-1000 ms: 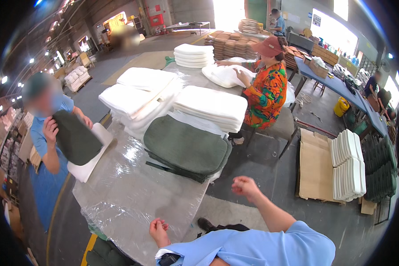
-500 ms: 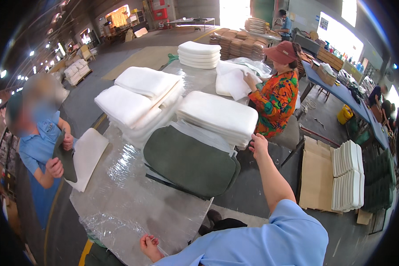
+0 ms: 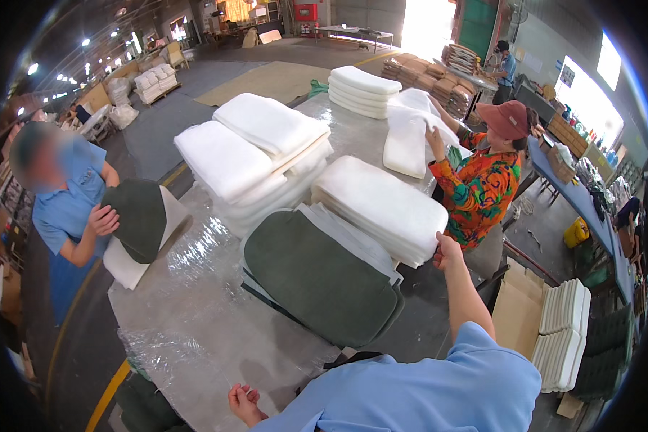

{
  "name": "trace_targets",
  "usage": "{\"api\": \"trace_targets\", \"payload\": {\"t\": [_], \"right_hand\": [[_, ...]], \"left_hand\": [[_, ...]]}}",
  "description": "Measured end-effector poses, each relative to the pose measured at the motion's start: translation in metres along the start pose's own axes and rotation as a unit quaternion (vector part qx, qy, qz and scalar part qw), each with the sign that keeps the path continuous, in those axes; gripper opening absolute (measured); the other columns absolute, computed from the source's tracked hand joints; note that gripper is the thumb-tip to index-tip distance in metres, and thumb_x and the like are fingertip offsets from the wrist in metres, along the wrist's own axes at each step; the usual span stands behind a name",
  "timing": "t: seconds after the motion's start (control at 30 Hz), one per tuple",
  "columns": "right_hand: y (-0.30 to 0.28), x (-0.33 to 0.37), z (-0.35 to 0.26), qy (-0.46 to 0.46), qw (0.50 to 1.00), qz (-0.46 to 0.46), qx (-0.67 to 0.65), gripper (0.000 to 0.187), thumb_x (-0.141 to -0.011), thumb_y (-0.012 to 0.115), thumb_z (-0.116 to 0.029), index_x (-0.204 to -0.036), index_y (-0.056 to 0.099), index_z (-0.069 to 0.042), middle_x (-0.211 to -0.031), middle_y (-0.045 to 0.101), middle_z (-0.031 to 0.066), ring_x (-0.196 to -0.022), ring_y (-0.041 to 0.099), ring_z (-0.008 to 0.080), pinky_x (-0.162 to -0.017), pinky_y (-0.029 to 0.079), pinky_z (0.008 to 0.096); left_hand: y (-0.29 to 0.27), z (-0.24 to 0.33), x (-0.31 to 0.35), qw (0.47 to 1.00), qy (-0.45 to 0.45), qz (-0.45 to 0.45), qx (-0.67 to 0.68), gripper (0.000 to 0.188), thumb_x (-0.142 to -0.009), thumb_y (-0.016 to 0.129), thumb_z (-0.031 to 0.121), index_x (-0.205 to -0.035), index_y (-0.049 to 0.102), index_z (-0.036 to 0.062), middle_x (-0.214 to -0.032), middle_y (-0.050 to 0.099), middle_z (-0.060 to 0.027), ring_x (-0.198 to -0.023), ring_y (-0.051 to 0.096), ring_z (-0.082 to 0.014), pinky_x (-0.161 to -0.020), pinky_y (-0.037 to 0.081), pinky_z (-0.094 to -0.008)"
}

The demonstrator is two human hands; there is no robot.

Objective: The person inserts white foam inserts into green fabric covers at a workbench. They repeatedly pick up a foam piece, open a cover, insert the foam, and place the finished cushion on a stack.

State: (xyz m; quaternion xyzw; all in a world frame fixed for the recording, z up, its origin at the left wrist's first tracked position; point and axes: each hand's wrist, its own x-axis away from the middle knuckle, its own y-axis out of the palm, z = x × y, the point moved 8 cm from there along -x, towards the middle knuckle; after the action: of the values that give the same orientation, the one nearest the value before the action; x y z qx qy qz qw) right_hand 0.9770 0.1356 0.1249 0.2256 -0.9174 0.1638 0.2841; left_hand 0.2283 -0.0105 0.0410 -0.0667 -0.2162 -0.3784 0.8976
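Observation:
My right hand (image 3: 448, 253) is closed at the near right corner of a stack of white padding sheets (image 3: 381, 203), thumb and fingers pinching the edge of the upper sheet. My left hand (image 3: 247, 405) hangs over the near edge of the table, its fingers curled in and nothing visible in them. Between my hands lies a pile of dark green rounded panels (image 3: 320, 277), with thin grey-white sheets (image 3: 353, 234) showing behind it. Farther left stands a taller double stack of white pads (image 3: 248, 147).
Plastic film covers the table (image 3: 194, 309). At left a person in blue (image 3: 68, 194) holds a dark green panel (image 3: 137, 219) over a white pad. Across the table, a person in a floral shirt (image 3: 475, 187) lifts a white sheet. White pads (image 3: 561, 335) stand at right.
My right hand has closed on the corner of the white sheets. At left the green panel has spread over the white pad; the person opposite has raised a white sheet. My view has shifted.

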Motion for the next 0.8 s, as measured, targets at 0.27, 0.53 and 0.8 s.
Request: {"api": "trace_targets", "payload": {"t": [0.27,0.53,0.8], "right_hand": [[0.02,-0.026,-0.006,0.002,0.995,-0.08,-0.063,0.052,-0.09,0.08,-0.045,-0.126,0.068,-0.01,-0.109,0.068,0.0087,-0.101,0.063,0.026,-0.092,0.048,0.0478],[0.089,0.023,-0.066,-0.014,0.958,-0.195,-0.21,0.059,-0.09,0.083,-0.039,-0.139,0.06,-0.017,-0.134,0.066,0.0104,-0.123,0.062,0.0334,-0.108,0.041,0.0578],[0.061,0.009,-0.098,-0.178,0.936,-0.136,-0.271,0.056,-0.082,0.076,-0.006,-0.135,0.058,0.003,-0.127,0.066,0.0204,-0.113,0.066,0.0399,-0.094,0.054,0.0598]], "left_hand": [[0.01,-0.016,0.005,1.0,-0.015,-0.001,0.0,0.018,-0.105,0.06,0.018,-0.122,0.063,0.0115,-0.098,0.07,-0.0077,-0.069,0.069,-0.0206,-0.058,0.056,-0.0332],[0.009,0.008,0.014,1.0,-0.006,0.006,-0.025,0.015,-0.108,0.057,0.017,-0.119,0.064,0.0088,-0.096,0.069,-0.006,-0.071,0.067,-0.0162,-0.062,0.055,-0.0293],[0.028,-0.002,0.019,0.997,-0.025,-0.073,-0.022,0.014,-0.109,0.056,0.014,-0.117,0.065,0.0076,-0.098,0.071,-0.0086,-0.072,0.069,-0.0171,-0.062,0.056,-0.0298]]}}
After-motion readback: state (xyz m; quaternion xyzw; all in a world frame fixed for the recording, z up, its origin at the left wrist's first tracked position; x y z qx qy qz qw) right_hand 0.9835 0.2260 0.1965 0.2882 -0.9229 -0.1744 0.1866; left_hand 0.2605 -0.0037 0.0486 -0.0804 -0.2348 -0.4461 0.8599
